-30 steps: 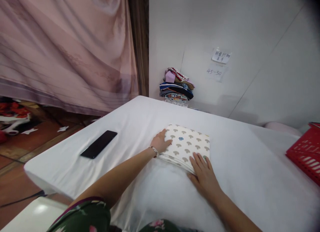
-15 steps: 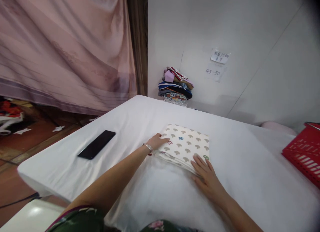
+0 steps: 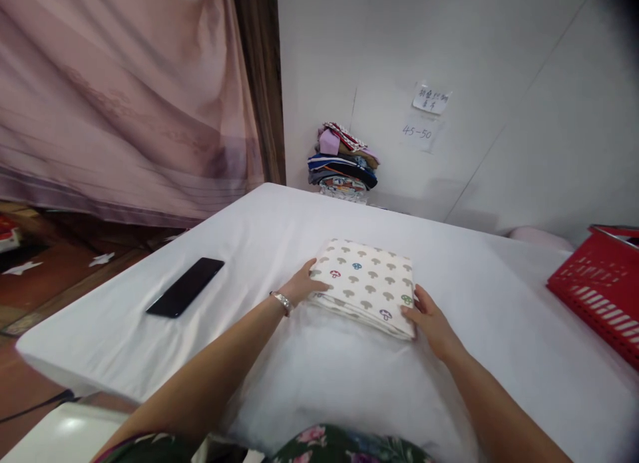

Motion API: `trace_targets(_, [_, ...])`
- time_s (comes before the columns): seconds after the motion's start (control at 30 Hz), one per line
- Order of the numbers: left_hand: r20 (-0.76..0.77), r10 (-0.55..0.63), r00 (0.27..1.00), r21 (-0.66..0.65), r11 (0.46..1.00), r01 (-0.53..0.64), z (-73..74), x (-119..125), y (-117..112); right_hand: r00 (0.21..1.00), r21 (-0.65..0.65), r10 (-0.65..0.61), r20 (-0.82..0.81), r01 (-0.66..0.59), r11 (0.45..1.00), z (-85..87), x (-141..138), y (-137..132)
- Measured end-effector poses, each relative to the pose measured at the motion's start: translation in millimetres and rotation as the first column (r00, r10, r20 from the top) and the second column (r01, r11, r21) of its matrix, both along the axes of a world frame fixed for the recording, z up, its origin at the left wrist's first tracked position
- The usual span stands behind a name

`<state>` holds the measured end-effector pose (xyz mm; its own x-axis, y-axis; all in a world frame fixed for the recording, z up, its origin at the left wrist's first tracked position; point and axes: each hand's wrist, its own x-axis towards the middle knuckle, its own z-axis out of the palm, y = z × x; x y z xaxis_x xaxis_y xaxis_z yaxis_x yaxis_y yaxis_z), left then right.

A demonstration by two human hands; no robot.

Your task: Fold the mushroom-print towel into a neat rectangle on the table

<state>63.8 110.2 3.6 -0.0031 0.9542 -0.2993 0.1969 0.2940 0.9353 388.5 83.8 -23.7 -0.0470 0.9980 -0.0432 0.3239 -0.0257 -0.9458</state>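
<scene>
A folded rectangular white cloth printed with grey mushrooms (image 3: pixel 367 278) lies flat on a table covered in white fabric (image 3: pixel 499 303), near the person. Its long axis runs left to right, the right end slanting slightly toward the person; its layered long edge faces the person, and the printed caps point away. A few mushrooms are coloured: red, blue, green and purple. The left hand (image 3: pixel 300 283), wearing a silver-coloured bracelet (image 3: pixel 283 302), is partly open at the cloth's left edge, thumb on top. The right hand (image 3: pixel 435 323) is likewise partly open at the right edge, thumb on the near right corner, fingers along the side. Whether either hand's fingers reach beneath, or grip, cannot be told. A red plastic basket with slotted walls and a metal handle (image 3: pixel 602 283) is at the right; its contents cannot be seen. A black rectangular phone (image 3: pixel 186 288) lies to the left, well apart from the cloth.
</scene>
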Motion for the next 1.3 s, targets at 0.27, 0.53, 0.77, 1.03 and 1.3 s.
trace_targets(0.27, [0.163,0.423,0.891,0.084,0.894,-0.439,1.4,-34,38,0.994,-0.116,0.112,0.017,-0.109,0.987,15.7,-25,-41])
trace_targets(0.53, [0.196,0.556,0.808,0.027,0.82,-0.572,-15.3,-41,35,0.944,0.183,-0.05,0.326,-0.011,0.983,28.9,-22,48])
trace_targets(0.77, [0.148,0.515,0.844,0.111,0.839,-0.532,-24.1,-45,42,0.803,-0.149,0.206,0.56,-0.147,0.978,41.7,-45,120])
trace_targets(1.03, [0.114,0.338,0.934,0.24,0.903,-0.356,0.9,-23,90,0.877,-0.289,0.207,0.434,-0.082,0.954,47.6,-20,65])
trace_targets(1.3, [0.06,0.186,0.981,0.075,0.979,-0.19,-11.6,16,93,0.881,-0.259,0.027,0.473,0.109,0.96,25.7,27,-20])
